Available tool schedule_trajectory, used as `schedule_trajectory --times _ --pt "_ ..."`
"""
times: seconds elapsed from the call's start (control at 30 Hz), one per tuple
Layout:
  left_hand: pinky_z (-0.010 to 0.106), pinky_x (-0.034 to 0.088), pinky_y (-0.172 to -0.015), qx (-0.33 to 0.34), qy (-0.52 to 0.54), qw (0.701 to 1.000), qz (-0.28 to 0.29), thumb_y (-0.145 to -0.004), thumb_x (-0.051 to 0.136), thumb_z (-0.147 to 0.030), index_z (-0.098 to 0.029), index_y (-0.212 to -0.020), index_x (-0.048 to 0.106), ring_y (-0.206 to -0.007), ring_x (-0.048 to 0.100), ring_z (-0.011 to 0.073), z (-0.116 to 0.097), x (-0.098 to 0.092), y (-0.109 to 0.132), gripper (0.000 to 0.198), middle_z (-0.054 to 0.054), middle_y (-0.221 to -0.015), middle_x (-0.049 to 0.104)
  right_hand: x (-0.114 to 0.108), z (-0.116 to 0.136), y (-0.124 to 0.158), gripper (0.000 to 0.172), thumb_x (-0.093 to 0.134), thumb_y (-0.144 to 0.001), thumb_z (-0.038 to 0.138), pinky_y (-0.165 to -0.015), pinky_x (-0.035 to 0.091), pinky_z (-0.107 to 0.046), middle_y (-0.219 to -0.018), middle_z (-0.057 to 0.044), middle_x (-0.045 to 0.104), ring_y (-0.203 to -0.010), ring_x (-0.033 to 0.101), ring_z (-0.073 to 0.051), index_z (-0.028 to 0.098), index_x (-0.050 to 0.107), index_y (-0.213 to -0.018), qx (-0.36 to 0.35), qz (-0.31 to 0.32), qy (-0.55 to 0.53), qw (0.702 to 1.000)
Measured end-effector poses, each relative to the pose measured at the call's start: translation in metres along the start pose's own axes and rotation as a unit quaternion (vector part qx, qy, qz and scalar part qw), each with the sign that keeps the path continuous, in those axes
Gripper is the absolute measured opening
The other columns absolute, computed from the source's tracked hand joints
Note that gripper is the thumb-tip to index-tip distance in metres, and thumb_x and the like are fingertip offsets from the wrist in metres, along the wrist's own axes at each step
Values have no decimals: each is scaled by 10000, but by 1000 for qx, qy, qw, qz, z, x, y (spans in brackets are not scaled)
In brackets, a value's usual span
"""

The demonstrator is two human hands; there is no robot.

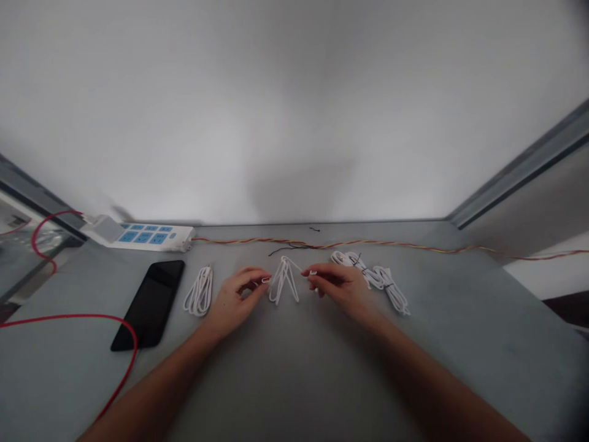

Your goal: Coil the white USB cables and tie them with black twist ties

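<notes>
A white charging cable (284,282) lies in loose folds on the grey table between my hands. My left hand (239,298) pinches one small white connector of it between thumb and fingertips. Closed on the cable's other end is my right hand (338,283), with a white connector showing at the fingertips. To the left of my left hand lies a coiled white cable (199,293). Close beyond my right hand are more white cable bundles (390,288), bound with dark ties and partly hidden by the hand.
A black phone (151,304) lies at the left, with a red cable (131,334) crossing its lower end. Behind it sits a white power strip (156,237) with blue sockets. Twisted wires (396,244) run along the back by the white wall, near dark tie scraps (289,248).
</notes>
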State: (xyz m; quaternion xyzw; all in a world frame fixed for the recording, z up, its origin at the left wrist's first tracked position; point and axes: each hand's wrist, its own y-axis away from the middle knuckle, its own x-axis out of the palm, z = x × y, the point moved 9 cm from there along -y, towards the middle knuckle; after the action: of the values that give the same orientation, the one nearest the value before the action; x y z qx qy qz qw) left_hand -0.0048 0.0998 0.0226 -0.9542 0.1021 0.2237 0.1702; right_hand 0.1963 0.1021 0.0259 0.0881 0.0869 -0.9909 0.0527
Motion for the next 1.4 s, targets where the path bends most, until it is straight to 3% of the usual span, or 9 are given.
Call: schedule_trajectory --times 0.67,1.4 --pt "292 517 -730 -31 28 999 -3 -812 620 -257 -184 -929 656 -765 624 148 8 4 3 142 49 -913 672 4 7 1 143 674 -782 324 -521 506 -262 -899 -50 728 -637 643 -148 260 757 -879 -100 23 76 992" --pt "294 509 -728 -39 56 998 5 -799 634 -267 -172 -902 647 -786 622 164 6 7 3 140 50 -882 658 10 19 6 123 650 -822 278 -502 523 -204 -897 -47 741 -639 664 -121 245 742 -896 -194 34 114 974"
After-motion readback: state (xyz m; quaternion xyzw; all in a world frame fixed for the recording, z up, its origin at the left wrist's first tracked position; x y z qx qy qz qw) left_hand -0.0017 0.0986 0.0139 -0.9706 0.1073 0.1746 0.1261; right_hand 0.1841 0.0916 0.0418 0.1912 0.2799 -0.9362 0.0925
